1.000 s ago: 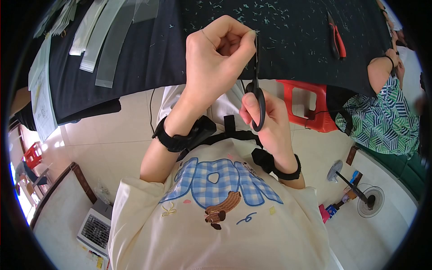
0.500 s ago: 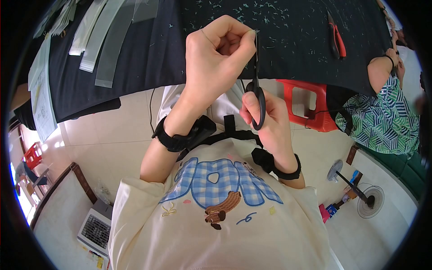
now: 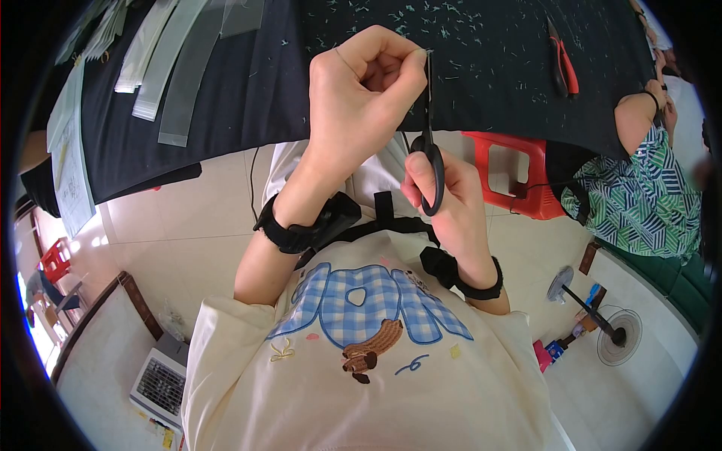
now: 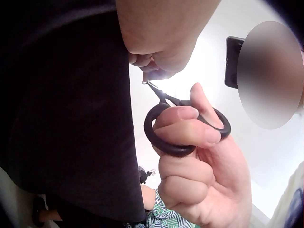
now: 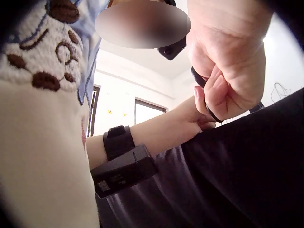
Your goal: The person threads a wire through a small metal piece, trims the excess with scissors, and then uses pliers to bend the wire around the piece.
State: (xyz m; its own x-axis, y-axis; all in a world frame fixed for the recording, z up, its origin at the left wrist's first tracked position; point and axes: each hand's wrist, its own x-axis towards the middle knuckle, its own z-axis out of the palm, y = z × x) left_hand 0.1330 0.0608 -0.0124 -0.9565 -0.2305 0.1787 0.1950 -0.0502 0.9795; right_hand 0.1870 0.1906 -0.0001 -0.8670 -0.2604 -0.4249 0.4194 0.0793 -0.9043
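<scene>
Over the near edge of the black-covered table, my left hand point(image 3: 365, 101) pinches a tiny pale piece point(image 4: 145, 82) between thumb and forefinger tips; its exact kind I cannot tell. My right hand point(image 3: 451, 195) holds a pair of black-handled scissors point(image 3: 426, 146), blades pointing away from my body. In the left wrist view the thumb and fingers of that hand go through the two handle loops. The scissor tips reach right to the left fingertips and the pinched piece. The right wrist view shows the right hand from behind, hiding most of the blades.
Small green clippings point(image 3: 391, 15) lie scattered over the black tablecloth point(image 3: 489, 98). Red-handled pliers point(image 3: 564, 68) rest at the right. Clear plastic sleeves point(image 3: 184, 98) lie at the left. A red stool point(image 3: 504, 161) stands below the table edge, near another person in a patterned garment point(image 3: 647, 195).
The scissor handle and right thumb have shifted very slightly upward in the head view. My left hand keeps almost the same place and pinch.
</scene>
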